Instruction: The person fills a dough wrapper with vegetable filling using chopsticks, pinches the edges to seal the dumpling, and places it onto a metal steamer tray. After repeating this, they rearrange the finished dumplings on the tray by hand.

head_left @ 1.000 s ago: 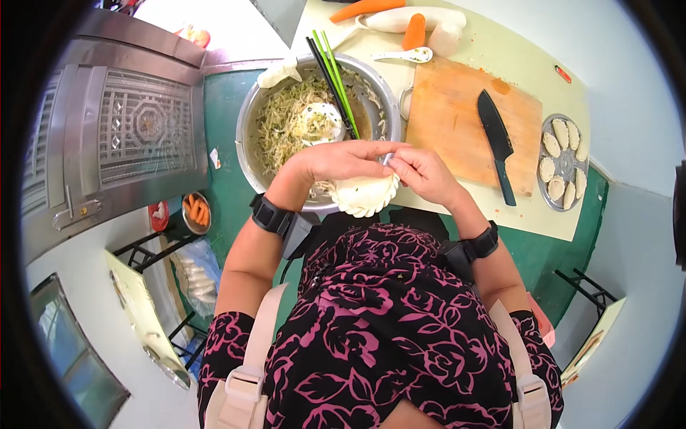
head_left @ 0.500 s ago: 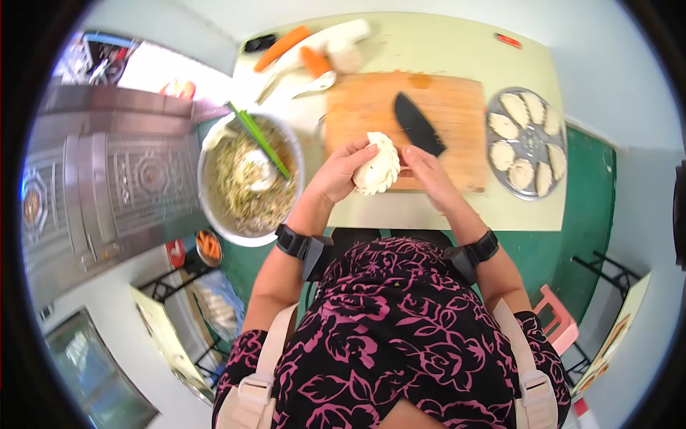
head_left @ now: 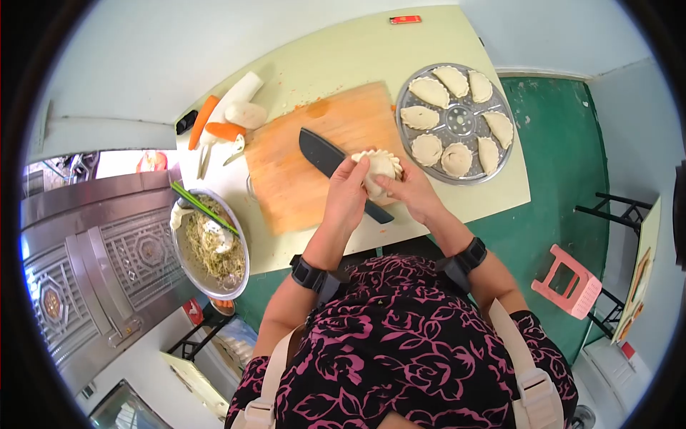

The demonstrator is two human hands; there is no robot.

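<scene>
A pleated dough dumpling (head_left: 379, 164) is held up between my two hands, its crimped edge facing away from me. My left hand (head_left: 349, 189) grips it from the left with thumb and fingers. On the other side, my right hand (head_left: 414, 191) pinches it, thumb across the near face. Below them a black knife (head_left: 321, 151) lies slantwise on the wooden cutting board (head_left: 275, 179), its handle toward me. To the right, a round perforated metal tray (head_left: 461, 121) bears several folded dumplings (head_left: 429, 91) set in a ring.
At left stands a metal bowl (head_left: 243, 264) of shredded filling with green chopsticks (head_left: 204, 207) across it. Carrots (head_left: 204, 121), a white radish (head_left: 239, 96) and a peeler (head_left: 234, 149) lie at the back left. A pink stool (head_left: 568, 282) is on the floor at right.
My view has turned toward the right, so the table appears rotated. Both hands still hold the dumpling; my right hand has come from its edge onto its face.
</scene>
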